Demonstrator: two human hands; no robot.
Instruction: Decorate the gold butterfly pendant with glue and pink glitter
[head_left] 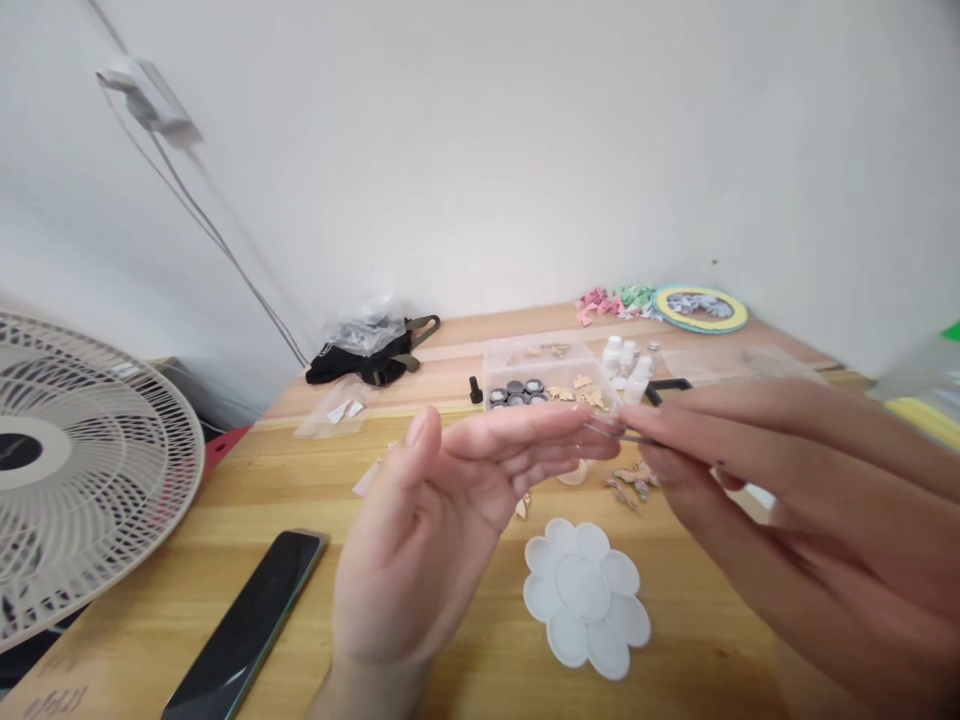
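Observation:
My left hand (pixel 450 530) is raised over the table, palm up, fingers stretched to the right and holding nothing that I can see. Thin metal tweezers (pixel 634 438) are pinched between the thumb and fingers of my right hand (pixel 787 490). Their tips reach the fingertips of my left hand; whether anything sits between them is too small to tell. Below the hands a white flower-shaped palette (pixel 585 595) lies on the wooden table (pixel 375 590). Small colourful butterfly-like pieces (pixel 637 480) rest just behind it, partly hidden by my right hand.
A clear compartment box (pixel 544 350) holds dark round pots and gold pieces. White bottles (pixel 637 375) stand beside it. A phone (pixel 247 620) lies at left, near a fan (pixel 90 470). A black pouch (pixel 360 360), pink and green scraps (pixel 619 300) and a yellow ring (pixel 701 308) are farther back.

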